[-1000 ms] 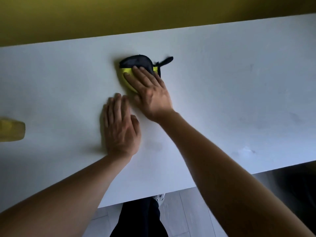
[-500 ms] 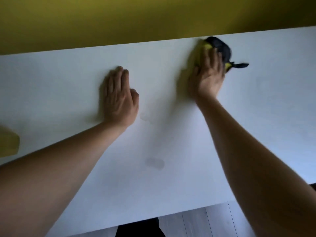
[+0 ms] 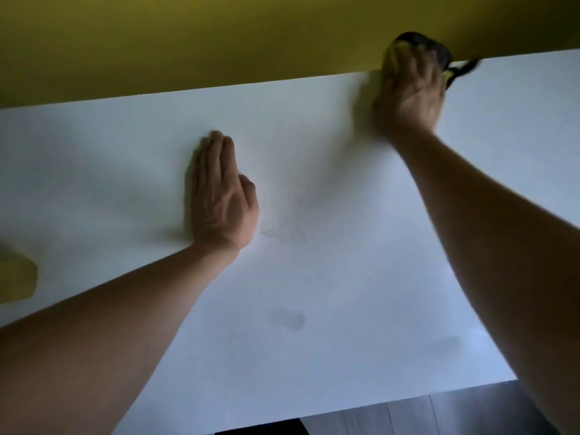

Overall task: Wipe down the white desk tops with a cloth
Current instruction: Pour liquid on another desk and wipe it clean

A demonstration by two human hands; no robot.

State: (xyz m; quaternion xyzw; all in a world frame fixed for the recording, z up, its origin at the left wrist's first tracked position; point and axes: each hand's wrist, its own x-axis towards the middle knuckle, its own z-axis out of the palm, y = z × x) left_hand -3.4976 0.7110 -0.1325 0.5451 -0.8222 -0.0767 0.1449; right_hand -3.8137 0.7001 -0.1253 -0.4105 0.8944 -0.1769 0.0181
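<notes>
Right hand (image 3: 411, 89) lies on the cloth (image 3: 408, 48) at the far edge of the white desk top (image 3: 329, 277), against the yellow wall (image 3: 219, 36). We note the fingers over the cloth, pressing it down; motion blur keeps us from telling whether they are curled or straight. The cloth is yellow and dark, with a dark strap (image 3: 464, 67) trailing to its right. Left hand (image 3: 219, 196) rests flat on the desk top, palm down, fingers straight and pressed together, well apart from the cloth. We record a faint smudge (image 3: 288, 318) nearer the front edge and a blurred yellow object (image 3: 15, 277) at the left border.
</notes>
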